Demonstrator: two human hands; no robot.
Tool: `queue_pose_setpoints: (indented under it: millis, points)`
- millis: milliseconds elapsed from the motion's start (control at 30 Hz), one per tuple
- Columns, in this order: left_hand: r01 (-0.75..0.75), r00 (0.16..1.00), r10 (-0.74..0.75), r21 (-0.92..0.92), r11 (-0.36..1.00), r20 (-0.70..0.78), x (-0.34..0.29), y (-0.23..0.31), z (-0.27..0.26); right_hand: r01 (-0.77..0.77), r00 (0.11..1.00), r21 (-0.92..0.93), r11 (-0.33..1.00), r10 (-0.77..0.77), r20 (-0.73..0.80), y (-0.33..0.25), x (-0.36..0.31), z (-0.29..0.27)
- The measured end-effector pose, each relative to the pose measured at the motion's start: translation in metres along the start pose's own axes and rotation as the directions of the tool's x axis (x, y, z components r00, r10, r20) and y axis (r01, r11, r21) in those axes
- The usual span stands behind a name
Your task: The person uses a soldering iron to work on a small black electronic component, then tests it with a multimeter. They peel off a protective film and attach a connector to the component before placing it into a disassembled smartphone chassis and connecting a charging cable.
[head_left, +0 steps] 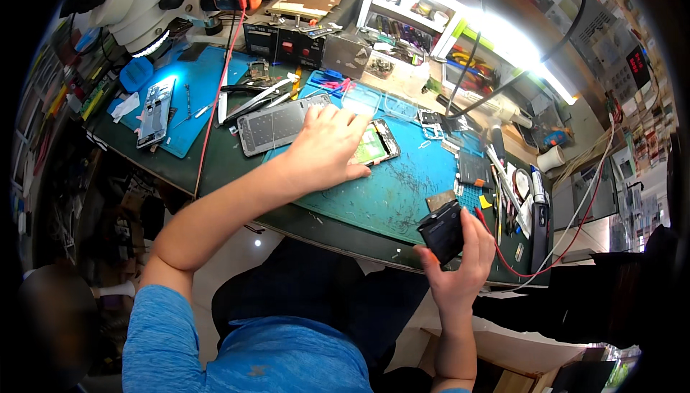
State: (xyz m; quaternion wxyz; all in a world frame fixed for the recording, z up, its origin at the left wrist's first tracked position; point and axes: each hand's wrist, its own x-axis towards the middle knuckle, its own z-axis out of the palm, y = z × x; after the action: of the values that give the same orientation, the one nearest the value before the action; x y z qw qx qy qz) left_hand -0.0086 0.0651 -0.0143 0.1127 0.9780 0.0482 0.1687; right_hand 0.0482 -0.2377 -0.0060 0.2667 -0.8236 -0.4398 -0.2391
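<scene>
My left hand (327,145) reaches over the middle of the blue work mat (345,202). Its thumb and fingers close around an opened phone (374,145), whose inside shows bright green with a black end; the hand covers part of it. At the mat's right front edge, my right hand (460,264) grips a flat black rectangular piece, by its look a phone battery (441,235), tilted up between thumb and fingers. A grey phone housing (274,126) lies just left of my left hand.
A microscope (140,16) stands at the back left, above another opened phone (156,109). A red cable (219,91) hangs across the bench's left side. To the right lie a dark flat pack (474,169), several hand tools and a red test lead (496,249).
</scene>
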Motion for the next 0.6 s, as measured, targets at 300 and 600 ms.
queue_pose_setpoints:
  millis: [300, 600]
  points:
    - [-0.203, 0.953, 0.246, -0.226, 0.953, 0.179, 0.006, 0.007, -0.023, -0.357, 0.925, 0.29, 0.888, 0.379, -0.024, 0.04, -0.004, -0.024]
    - [-0.233, 0.913, 0.369, -0.517, 0.824, 0.176, -0.014, -0.002, -0.039, -0.143, 0.972, 0.412, 0.9, 0.049, 0.231, 0.014, 0.033, -0.006]
